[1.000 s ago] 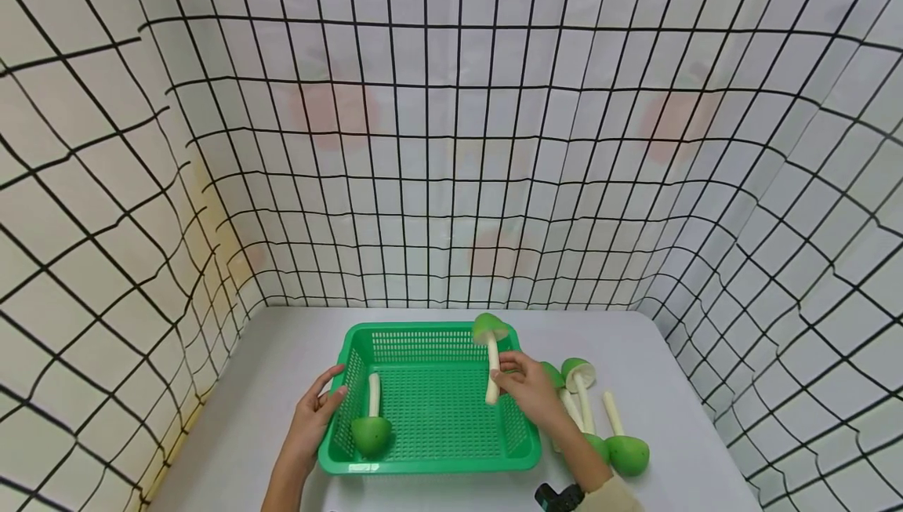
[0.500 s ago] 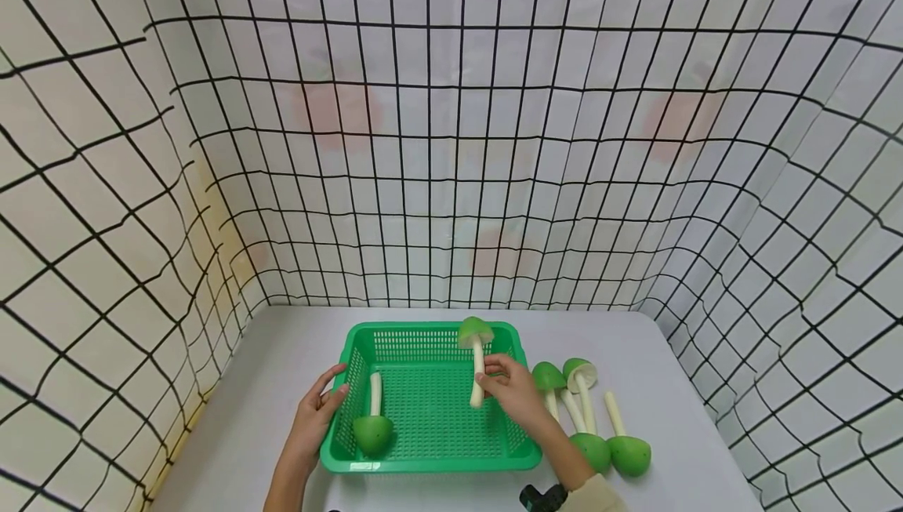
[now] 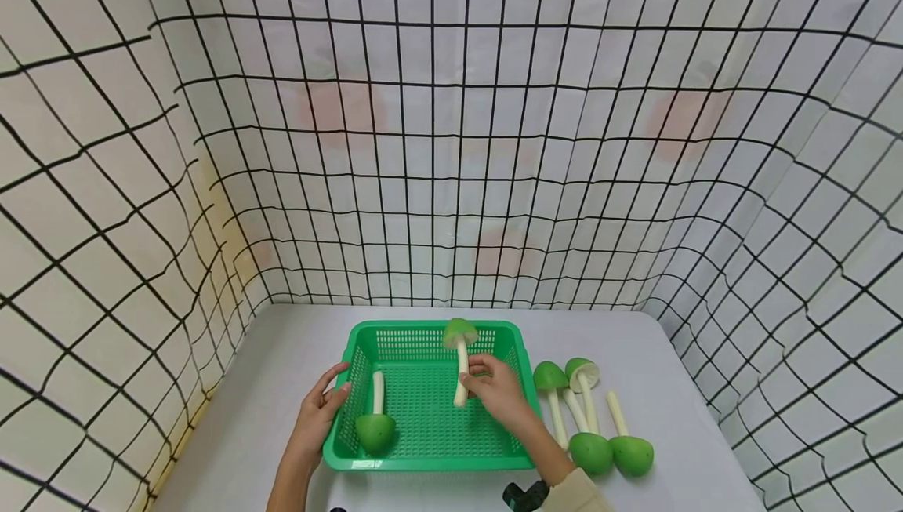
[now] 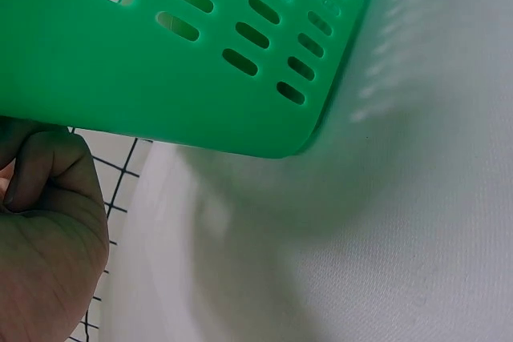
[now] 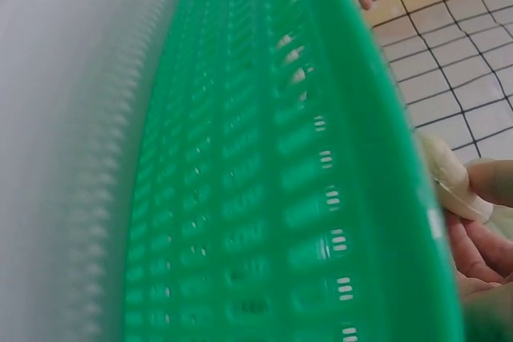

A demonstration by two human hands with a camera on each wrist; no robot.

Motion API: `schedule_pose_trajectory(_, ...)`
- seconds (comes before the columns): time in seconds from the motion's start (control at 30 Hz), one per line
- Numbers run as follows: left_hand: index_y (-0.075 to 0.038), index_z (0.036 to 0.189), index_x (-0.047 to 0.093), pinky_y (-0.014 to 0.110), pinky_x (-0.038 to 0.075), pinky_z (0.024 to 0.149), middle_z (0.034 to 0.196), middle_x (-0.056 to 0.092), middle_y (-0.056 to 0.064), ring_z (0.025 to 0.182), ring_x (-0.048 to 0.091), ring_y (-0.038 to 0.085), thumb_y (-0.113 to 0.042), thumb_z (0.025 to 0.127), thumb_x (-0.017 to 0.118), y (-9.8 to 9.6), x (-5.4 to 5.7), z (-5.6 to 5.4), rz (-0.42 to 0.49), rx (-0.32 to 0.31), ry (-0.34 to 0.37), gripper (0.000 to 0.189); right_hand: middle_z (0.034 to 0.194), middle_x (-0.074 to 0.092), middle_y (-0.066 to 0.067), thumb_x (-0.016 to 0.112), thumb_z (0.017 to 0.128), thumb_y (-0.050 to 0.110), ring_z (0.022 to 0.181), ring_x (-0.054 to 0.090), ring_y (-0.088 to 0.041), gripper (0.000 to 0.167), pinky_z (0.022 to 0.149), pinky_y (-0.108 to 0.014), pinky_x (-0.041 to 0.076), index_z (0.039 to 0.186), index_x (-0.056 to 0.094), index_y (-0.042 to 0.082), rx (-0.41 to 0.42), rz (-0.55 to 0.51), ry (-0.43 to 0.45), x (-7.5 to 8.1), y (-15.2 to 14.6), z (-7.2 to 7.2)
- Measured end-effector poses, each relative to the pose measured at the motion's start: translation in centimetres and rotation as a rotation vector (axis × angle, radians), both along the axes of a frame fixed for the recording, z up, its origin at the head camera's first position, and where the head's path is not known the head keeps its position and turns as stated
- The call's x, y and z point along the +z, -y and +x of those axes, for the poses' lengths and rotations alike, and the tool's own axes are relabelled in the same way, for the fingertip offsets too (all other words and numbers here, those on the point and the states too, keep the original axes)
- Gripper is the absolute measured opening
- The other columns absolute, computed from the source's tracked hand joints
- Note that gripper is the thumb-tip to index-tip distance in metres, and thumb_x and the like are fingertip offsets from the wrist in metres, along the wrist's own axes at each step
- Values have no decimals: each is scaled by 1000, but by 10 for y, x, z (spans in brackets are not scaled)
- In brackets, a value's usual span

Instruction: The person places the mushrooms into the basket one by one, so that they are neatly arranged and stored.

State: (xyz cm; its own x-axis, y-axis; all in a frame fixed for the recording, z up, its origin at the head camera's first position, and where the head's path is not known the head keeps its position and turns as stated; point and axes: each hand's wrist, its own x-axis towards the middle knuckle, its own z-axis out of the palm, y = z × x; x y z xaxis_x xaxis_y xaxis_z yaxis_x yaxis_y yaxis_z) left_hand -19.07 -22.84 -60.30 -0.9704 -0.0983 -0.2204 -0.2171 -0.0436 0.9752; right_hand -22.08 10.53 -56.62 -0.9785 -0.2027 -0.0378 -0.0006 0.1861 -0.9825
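A toy mushroom (image 3: 462,355) with a green cap and pale stem is held up over the green basket (image 3: 430,465). My right hand (image 3: 502,401) pinches its stem between thumb and fingers, cap toward the far side. The pinched stem end (image 5: 463,186) also shows beyond the basket rim in the right wrist view. At the basket's left side, my left hand (image 3: 310,424) grips the rim, its fingers curled against the green wall in the left wrist view. Inside the basket, at left, lies another mushroom (image 3: 375,432), cap toward me.
Several more green mushrooms (image 3: 591,453) lie on the white table right of the basket. Black netting (image 3: 451,183) over pale walls rises behind and on both sides. A small black object (image 3: 525,496) sits by my right sleeve.
My right hand has carried the mushroom leftward, from the basket's right side toward its middle. The left hand has stayed at the left rim.
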Motion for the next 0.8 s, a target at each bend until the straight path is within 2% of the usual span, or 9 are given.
schedule_pose_trajectory(0.3, -31, 149, 50, 34, 60, 72, 106, 70, 11, 88, 69, 23, -37, 101, 65, 0, 0, 1, 6, -3, -1, 51, 114, 64, -17, 70, 99, 17, 92, 73, -21, 38, 84, -53, 60, 130, 60, -2, 10, 14, 17, -6, 18, 1)
schedule_pose_trajectory(0.8, -30, 148, 51, 34, 60, 71, 106, 69, 14, 87, 68, 24, -36, 101, 66, 0, -1, 0, 22, 5, -10, 50, 113, 64, -18, 69, 99, 17, 93, 73, -22, 37, 84, -51, 61, 130, 61, -3, 37, -8, 37, -8, 39, -1)
